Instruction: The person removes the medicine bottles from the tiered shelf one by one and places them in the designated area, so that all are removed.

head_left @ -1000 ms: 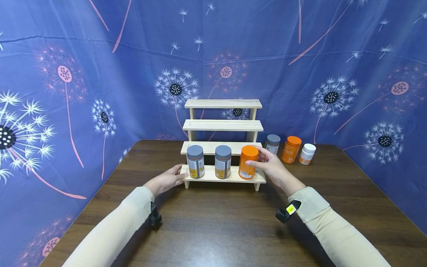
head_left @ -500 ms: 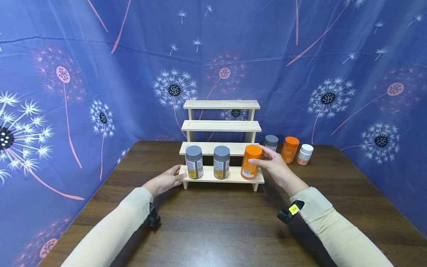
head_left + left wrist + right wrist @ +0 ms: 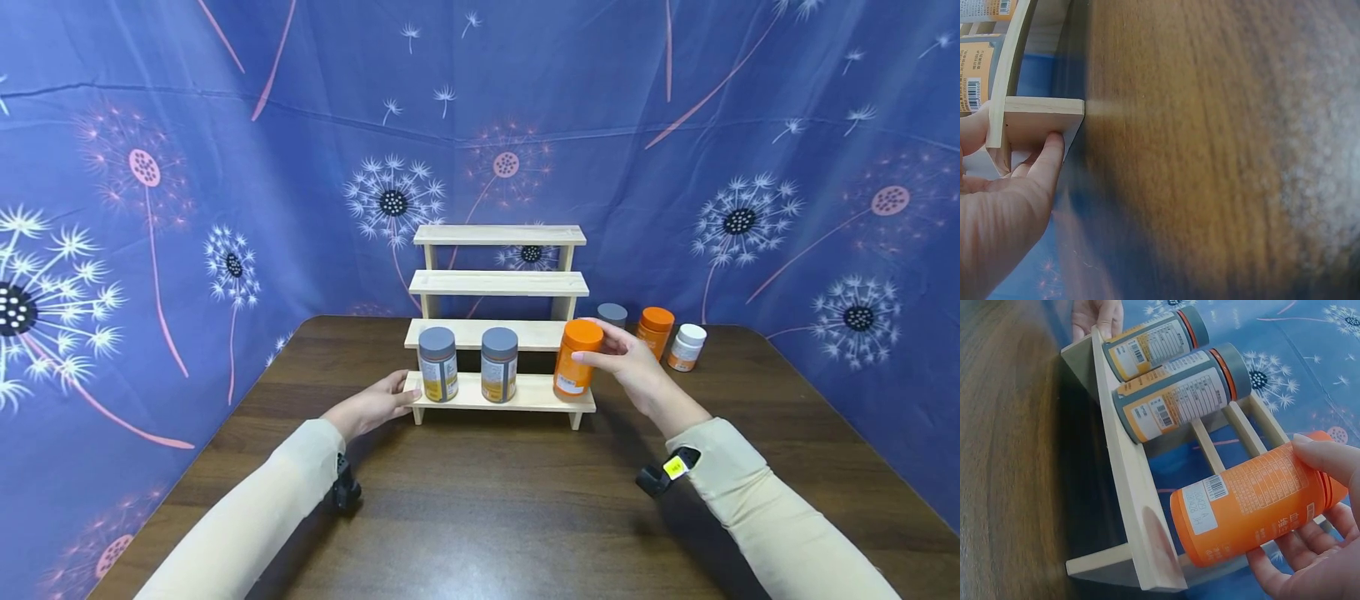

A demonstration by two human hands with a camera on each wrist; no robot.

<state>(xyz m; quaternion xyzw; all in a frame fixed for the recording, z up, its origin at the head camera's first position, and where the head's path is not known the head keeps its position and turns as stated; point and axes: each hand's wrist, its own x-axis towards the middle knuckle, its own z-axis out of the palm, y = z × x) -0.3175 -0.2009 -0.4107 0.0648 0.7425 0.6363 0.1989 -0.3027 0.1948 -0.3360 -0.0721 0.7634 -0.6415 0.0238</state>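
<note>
A pale wooden rack (image 3: 500,283) with stepped tiers stands on the table. My left hand (image 3: 372,406) grips the left end of its lowest tier, thumb on top and fingers underneath, as the left wrist view shows. My right hand (image 3: 632,368) holds an orange bottle (image 3: 576,360) between thumb and fingers, over the right end of that tier. The bottle tilts slightly, and in the right wrist view its base is apart from the board, with a shadow below. Two grey-capped bottles, one at the left (image 3: 438,364) and one mid-tier (image 3: 498,365), stand upright on the same tier.
Behind my right hand, on the brown table (image 3: 480,500), stand a grey-lidded bottle (image 3: 612,315), another orange bottle (image 3: 656,329) and a small white bottle (image 3: 687,347). A blue dandelion-print cloth (image 3: 300,183) hangs behind the table.
My right hand has moved the orange bottle to the right along the lowest tier and raised it slightly. The left hand keeps its grip on the rack, and the grey-capped bottles have not moved.
</note>
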